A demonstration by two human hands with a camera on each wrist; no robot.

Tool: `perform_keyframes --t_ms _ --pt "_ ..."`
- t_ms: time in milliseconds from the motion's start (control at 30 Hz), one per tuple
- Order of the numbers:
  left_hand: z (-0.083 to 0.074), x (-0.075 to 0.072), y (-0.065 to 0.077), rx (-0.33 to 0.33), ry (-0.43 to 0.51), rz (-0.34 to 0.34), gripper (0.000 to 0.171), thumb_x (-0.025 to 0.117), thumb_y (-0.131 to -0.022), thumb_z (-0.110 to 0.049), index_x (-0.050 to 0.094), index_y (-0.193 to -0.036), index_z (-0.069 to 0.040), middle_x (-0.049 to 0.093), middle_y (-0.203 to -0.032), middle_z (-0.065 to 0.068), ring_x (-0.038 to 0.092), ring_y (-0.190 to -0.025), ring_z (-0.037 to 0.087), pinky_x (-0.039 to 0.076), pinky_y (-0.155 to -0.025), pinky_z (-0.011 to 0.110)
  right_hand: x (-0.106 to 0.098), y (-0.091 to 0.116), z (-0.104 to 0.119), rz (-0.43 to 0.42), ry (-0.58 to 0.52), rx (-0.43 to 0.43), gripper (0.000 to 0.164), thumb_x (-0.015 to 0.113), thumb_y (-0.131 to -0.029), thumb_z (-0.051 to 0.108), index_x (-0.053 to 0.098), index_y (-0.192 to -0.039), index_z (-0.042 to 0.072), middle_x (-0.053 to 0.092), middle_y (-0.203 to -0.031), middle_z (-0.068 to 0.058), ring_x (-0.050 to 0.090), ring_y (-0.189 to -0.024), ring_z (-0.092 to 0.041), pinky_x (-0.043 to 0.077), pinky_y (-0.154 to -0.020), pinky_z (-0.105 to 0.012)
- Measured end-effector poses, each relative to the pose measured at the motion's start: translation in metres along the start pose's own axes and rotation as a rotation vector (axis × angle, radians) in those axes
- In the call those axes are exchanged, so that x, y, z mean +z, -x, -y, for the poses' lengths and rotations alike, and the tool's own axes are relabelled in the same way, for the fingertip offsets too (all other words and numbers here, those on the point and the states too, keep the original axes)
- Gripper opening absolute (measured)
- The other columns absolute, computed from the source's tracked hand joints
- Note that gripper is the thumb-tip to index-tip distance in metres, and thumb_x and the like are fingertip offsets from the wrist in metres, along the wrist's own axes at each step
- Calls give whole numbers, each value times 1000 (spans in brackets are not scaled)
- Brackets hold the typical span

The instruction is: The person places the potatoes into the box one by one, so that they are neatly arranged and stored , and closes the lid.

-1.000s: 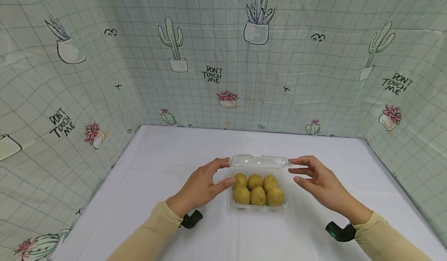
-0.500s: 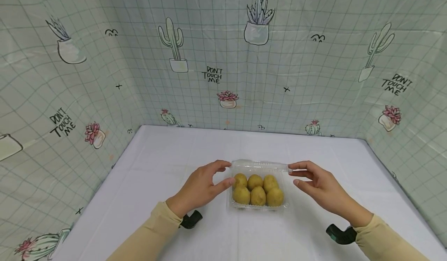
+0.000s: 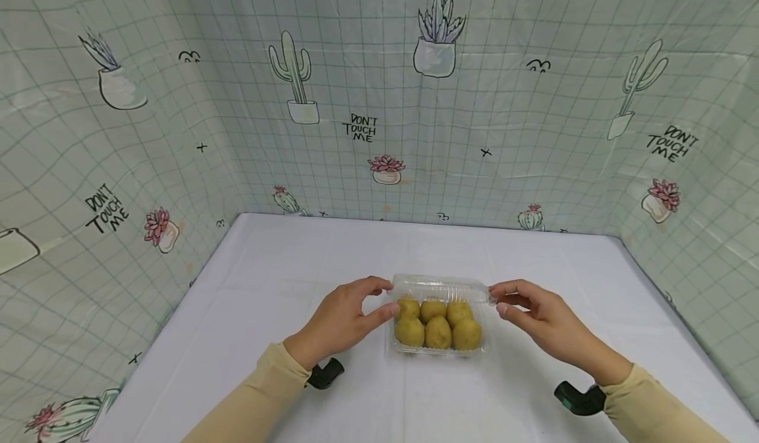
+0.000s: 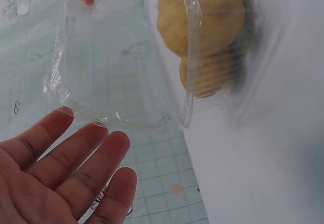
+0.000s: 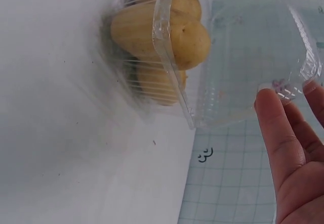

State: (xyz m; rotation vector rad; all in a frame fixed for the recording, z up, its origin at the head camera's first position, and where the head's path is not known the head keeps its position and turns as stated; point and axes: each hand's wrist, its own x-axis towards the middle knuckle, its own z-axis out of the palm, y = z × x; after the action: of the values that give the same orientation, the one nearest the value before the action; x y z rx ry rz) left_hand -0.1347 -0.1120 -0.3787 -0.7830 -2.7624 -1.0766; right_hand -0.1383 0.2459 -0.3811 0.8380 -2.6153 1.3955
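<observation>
In the head view, a clear plastic clamshell box (image 3: 440, 351) holds several yellow-brown potatoes (image 3: 438, 332). Its clear lid (image 3: 441, 287) stands raised at the far side, tilted over the back row. My left hand (image 3: 344, 314) is at the lid's left side, its fingers extended. In the left wrist view, left fingertips (image 4: 117, 140) touch or nearly touch the lid's edge. My right hand (image 3: 542, 314) is at the lid's right corner, fingers slightly bent and thumb apart from them. In the right wrist view, the right fingers (image 5: 273, 107) touch the lid near its corner.
A white cloth (image 3: 332, 248) covers the table beneath the box. Behind and at both sides hangs a grid-patterned curtain (image 3: 356, 67) printed with cacti. Dark curved pieces (image 3: 326, 372) sit under each wrist, by the beige sleeves.
The lid has tilted down and toward me, over the back potatoes. My right hand has lowered a little with it, and the left fingers dipped slightly. The box has stayed in place.
</observation>
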Motion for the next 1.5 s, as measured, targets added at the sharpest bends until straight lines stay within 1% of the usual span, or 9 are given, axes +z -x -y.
perform_keyframes --t_ms 333,467,633,833,933,1067,1167,1367,1500 --pt "4 6 -2 -33 -12 4 45 57 -100 -50 65 -125 -15 68 -120 8 66 -98 22 53 -80 42 0 -1 -1 27 -27 73 18 60 -101 13 63 -117 5 64 -120 -12 66 -107 -16 55 -84 -27" --pt "6 8 -2 -39 -20 -2 48 55 -99 -54 66 -125 -16 68 -122 5 66 -101 21 52 -81 41 1 -1 -3 42 -36 100 18 61 -101 14 62 -116 6 63 -122 -14 66 -107 -17 55 -84 -27" --pt "7 11 -2 -60 -33 -1 48 55 -99 -55 66 -125 -16 67 -122 4 66 -98 21 52 -79 40 1 -1 -5 52 -35 98 17 63 -100 14 63 -115 6 63 -123 -16 66 -108 -20 55 -84 -27" --pt "8 14 -2 -71 -25 6 47 58 -99 -51 66 -126 -13 65 -125 4 65 -105 25 52 -80 42 3 0 -5 66 -55 134 25 64 -99 17 62 -120 2 63 -122 -16 65 -111 -21 54 -85 -27" --pt "8 16 -2 -76 -35 8 47 60 -98 -48 65 -128 -13 64 -128 5 65 -105 24 52 -78 41 5 0 -5 78 -59 160 29 65 -99 19 61 -122 2 63 -123 -16 65 -111 -20 54 -85 -26" --pt "9 18 -1 -91 -36 18 47 62 -97 -46 64 -130 -12 62 -130 6 65 -106 25 52 -77 40 6 0 -6 88 -44 164 30 65 -99 21 60 -123 4 63 -124 -14 64 -112 -23 54 -84 -26" --pt "11 21 -1 -107 -33 36 52 61 -97 -48 61 -134 -12 61 -133 6 64 -108 25 53 -78 41 7 1 -7 92 -47 164 30 66 -99 21 60 -123 4 63 -123 -14 64 -113 -25 54 -84 -27" --pt "16 27 1 -144 -26 119 68 57 -97 -56 50 -145 -9 57 -140 7 61 -116 25 52 -87 45 9 3 -8 107 -75 188 32 67 -98 19 59 -125 2 61 -126 -17 62 -115 -32 54 -84 -28" --pt "18 30 3 -150 -20 156 74 57 -97 -57 44 -150 -8 56 -140 10 61 -117 26 52 -89 46 11 5 -11 111 -89 199 35 68 -97 17 57 -126 1 59 -128 -19 61 -115 -36 54 -83 -29"
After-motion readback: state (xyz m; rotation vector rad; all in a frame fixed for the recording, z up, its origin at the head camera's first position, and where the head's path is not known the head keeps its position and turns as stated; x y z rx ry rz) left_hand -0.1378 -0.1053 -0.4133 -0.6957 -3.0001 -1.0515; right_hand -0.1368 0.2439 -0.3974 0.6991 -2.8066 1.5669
